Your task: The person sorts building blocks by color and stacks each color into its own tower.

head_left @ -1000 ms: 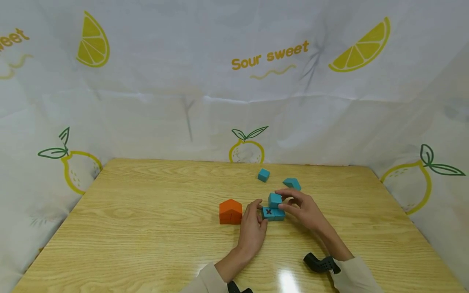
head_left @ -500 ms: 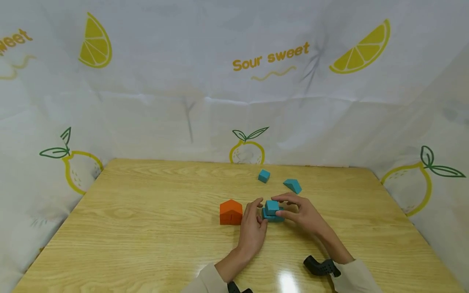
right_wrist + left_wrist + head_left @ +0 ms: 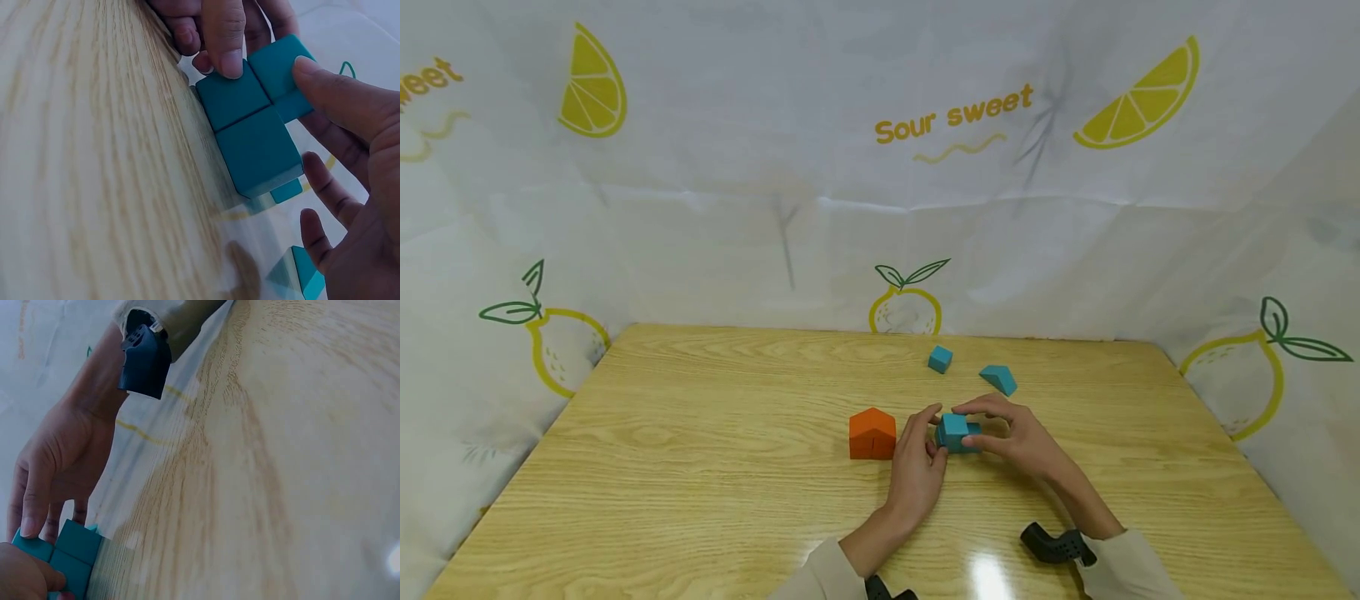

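Observation:
Two teal cubes sit side by side on the table, the left lower cube [image 3: 234, 100] and the right lower cube [image 3: 262, 153]. On top of the left one stands an upper teal cube [image 3: 954, 426], which my right hand [image 3: 1021, 435] pinches between thumb and fingers. My left hand [image 3: 916, 473] holds the left lower cube, its thumb on the near face and its fingers behind. The lower cubes are partly covered by the upper cube and the fingers in the head view.
An orange house-shaped stack of blocks [image 3: 872, 435] stands just left of my left hand. Farther back lie a loose teal cube [image 3: 940, 359] and a teal wedge-shaped block [image 3: 998, 379]. A white lemon-print cloth [image 3: 737, 250] hangs behind the wooden table [image 3: 700, 433].
My right hand has moved the upper cube left and down, from above the joint of the two lower cubes onto the left one, covering its X mark. The left hand has stayed nearly still.

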{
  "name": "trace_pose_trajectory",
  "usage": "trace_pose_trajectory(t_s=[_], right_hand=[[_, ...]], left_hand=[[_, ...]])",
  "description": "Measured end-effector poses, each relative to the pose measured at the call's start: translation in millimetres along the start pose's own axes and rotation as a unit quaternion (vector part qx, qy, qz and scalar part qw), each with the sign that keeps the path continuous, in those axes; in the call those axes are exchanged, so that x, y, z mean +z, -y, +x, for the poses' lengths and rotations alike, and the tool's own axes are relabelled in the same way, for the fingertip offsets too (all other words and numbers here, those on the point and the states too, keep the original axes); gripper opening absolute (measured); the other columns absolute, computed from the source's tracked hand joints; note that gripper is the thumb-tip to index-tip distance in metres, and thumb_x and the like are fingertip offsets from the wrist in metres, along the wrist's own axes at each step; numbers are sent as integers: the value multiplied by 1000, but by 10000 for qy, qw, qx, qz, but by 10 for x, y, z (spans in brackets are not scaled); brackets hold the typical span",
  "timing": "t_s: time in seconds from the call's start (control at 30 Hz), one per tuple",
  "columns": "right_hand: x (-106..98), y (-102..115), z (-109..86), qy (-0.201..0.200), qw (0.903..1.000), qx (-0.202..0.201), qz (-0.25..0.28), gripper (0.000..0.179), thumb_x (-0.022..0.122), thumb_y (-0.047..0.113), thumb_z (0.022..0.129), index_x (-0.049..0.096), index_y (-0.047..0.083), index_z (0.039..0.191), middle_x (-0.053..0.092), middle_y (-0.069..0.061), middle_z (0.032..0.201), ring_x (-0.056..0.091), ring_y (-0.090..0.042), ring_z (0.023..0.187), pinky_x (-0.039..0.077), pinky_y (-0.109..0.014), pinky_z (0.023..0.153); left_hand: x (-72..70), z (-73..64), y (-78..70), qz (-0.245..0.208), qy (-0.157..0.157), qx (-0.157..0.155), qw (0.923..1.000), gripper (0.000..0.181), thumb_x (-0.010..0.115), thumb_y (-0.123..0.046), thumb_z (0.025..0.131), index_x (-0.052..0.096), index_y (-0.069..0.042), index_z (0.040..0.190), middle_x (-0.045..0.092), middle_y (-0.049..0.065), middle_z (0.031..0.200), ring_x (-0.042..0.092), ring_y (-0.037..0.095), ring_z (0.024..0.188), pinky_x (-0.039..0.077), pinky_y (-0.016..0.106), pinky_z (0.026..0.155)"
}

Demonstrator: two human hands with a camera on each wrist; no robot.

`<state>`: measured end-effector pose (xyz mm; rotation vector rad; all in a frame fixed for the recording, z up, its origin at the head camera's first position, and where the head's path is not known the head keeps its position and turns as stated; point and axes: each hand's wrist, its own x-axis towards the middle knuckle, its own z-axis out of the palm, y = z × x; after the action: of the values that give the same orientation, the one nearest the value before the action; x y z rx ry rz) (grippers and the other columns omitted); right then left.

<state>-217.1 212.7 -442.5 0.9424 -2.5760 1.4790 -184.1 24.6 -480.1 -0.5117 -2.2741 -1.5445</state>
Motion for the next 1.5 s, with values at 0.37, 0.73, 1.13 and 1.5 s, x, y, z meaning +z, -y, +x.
trace_pose_trajectory(t_s=[0.37,0.73,1.13,1.5], right_hand=[[-13,309,30,-33,9999,27,-99,38,73,1,82,64,0,119,60,-15,117,53,-36,108,39,-62,88],[-3,276,18,-41,9999,-27,-88,39,73,0,82,63,0,119,60,-16,117,54,-33,108,39,-63,88],[-7,141,28,-29,9994,-232,-237,40,73,1,82,62,1,120,60,-13,117,55,-28,107,40,-62,86],[-22,-126,-15,-794,9966,233,27,28,49,6,100,62,11,124,61,-5,122,54,-24,113,45,-34,90]], left_hand=[[2,4,9,-88,-9,52,9999,57,66,14,82,49,-6,133,55,8,114,47,9,69,43,20,61],[-4,-17,-9,-335,-45,50,9994,55,67,10,83,55,-17,129,54,3,113,47,11,69,44,20,63],[-17,0,-10,-452,-43,32,9990,45,66,9,85,56,-16,121,53,2,110,43,7,67,43,20,60],[-9,-4,-19,-478,-48,-115,9988,49,66,12,83,57,-17,121,54,2,111,43,6,66,42,19,58]])
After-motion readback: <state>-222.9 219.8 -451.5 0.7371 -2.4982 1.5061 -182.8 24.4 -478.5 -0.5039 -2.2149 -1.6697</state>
